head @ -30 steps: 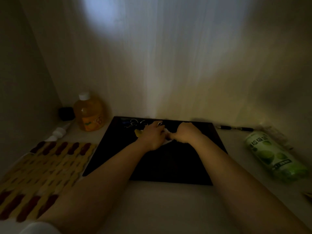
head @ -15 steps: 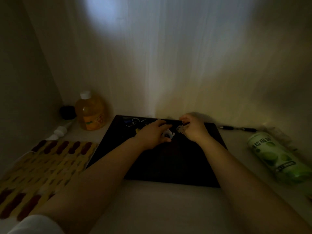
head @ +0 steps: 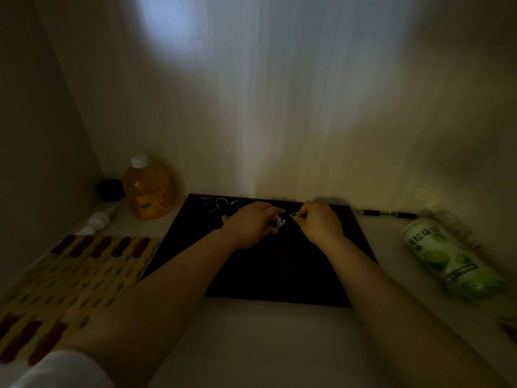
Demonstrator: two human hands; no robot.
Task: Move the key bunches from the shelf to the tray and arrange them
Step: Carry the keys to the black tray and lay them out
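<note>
On the far left of the desk [head: 274, 340] lies a woven mat [head: 70, 275] in yellow and dark red; behind it stand a small white bottle [head: 98, 219], a black object [head: 110, 189] in the corner, and an orange drink bottle [head: 149, 191]. Next comes the dark tray [head: 279, 275], pushed against the back wall. In its far left corner a bunch of keys [head: 223, 206] with several metal rings already rests, so at least one bunch looks delivered. Just right of that, the left hand [head: 251, 225] has its fingers [head: 272, 212] curled and closed over a white keychain charm [head: 278, 221], which sits on or just above the tray near the far edge. The right hand [head: 321, 222], close beside it, pinches a small metal piece [head: 293, 214] between closed fingers [head: 303, 213]; whether that piece joins the charm is too dim to tell. Both hands seem to be spreading this bunch out, so the moving part appears largely done and the arranging is under way. No shelf with remaining bunches shows, so how many are left cannot be judged. Right of the tray a pen [head: 383, 213] lies by the wall, and a green printed roll [head: 450, 261] lies nearer on the desk
</note>
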